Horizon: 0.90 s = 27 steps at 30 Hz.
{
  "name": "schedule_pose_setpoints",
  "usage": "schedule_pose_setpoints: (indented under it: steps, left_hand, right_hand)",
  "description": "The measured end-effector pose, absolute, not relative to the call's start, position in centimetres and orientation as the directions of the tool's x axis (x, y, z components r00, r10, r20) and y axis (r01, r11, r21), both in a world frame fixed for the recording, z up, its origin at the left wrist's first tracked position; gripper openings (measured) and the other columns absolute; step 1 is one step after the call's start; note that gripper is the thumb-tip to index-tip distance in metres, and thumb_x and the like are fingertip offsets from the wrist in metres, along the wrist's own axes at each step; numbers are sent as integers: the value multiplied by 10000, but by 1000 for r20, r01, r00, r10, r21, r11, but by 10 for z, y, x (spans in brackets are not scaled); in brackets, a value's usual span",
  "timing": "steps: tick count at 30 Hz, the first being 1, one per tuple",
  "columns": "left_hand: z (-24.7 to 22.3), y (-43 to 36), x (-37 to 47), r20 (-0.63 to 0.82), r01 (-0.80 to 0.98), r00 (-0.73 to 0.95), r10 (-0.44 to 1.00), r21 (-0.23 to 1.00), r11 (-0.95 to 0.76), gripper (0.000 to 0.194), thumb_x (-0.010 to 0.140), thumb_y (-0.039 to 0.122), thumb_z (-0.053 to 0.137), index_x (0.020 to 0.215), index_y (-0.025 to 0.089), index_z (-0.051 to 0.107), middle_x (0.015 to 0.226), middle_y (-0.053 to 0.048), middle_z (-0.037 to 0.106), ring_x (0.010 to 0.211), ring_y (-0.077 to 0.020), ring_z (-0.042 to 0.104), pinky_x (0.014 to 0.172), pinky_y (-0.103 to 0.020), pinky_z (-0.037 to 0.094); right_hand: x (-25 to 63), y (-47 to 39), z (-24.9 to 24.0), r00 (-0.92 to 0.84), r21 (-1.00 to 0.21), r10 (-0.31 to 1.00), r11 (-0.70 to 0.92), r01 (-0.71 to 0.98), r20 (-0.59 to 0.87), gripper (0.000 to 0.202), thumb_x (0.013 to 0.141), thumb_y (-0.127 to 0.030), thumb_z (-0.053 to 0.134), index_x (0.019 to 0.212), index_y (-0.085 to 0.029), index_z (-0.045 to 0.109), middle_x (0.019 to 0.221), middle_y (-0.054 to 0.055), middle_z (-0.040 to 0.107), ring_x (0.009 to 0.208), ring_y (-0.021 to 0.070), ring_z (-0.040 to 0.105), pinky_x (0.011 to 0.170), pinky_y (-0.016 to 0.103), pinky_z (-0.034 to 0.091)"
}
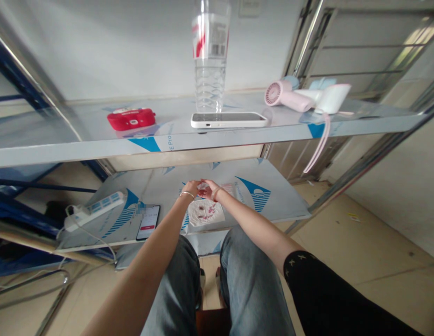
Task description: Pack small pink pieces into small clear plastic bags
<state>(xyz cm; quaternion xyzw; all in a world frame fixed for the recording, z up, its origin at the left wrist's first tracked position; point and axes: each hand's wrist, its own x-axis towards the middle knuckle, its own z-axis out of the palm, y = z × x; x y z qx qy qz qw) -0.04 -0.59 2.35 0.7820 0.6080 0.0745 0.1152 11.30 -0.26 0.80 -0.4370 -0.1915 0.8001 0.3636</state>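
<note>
Over the lower shelf, my left hand (192, 187) and my right hand (209, 188) meet at the fingertips. The fingers are bent inward and small in view; whether anything is between them cannot be made out. Just below the hands lies a white sheet (206, 213) with small reddish and dark marks, flat on the shelf. Behind my right hand, a pale item with pink stripes (228, 188) is partly hidden. A bracelet circles each wrist.
A phone (149, 222) and a power strip (98, 211) lie left on the lower shelf (280, 200). The upper shelf (175, 133) holds a red case (131, 119), a bottle (210, 60), a white-framed phone (229, 120) and a pink fan (289, 96) with a hanging strap.
</note>
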Motion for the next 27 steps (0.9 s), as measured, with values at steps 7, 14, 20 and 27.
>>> schedule_pose_setpoints:
  steps: [7, 14, 20, 27]
  left_hand:
    - [27, -6, -4, 36, 951, 231, 972, 202, -233, 394, 858, 81, 462, 1172, 178, 680, 1163, -98, 684, 1089, -182, 632, 929, -198, 439]
    - [31, -9, -2, 47, 954, 205, 978, 215, -210, 373, 835, 119, 512, 1169, 160, 674, 1156, -123, 682, 1094, -212, 629, 929, -232, 456]
    - [39, -16, 3, 85, 925, 206, 975, 307, -223, 379, 812, 134, 532, 1154, 201, 681, 1164, -76, 686, 1062, -211, 641, 941, -255, 459]
    - [38, -8, 7, 78, 502, -339, 938, 858, 110, 276, 826, 195, 478, 970, 151, 709, 1088, -97, 698, 1126, -235, 588, 940, -272, 453]
  right_hand:
    - [115, 0, 3, -407, -566, 726, -688, -454, -555, 355, 928, -448, 491, 706, -172, 516, 601, 32, 581, 570, 138, 573, 560, 221, 469]
    - [112, -5, 9, -406, -601, 770, -638, -482, -492, 335, 942, -384, 507, 677, -180, 488, 553, -9, 574, 531, 111, 549, 600, 213, 459]
    - [108, 1, 2, -375, -631, 842, -539, -559, -388, 228, 945, -283, 503, 752, -171, 549, 584, -19, 596, 538, 99, 547, 601, 190, 461]
    - [108, 4, 4, -211, -647, 910, -405, -646, -358, 72, 880, -183, 540, 813, -181, 566, 610, -25, 592, 582, 88, 582, 659, 176, 491]
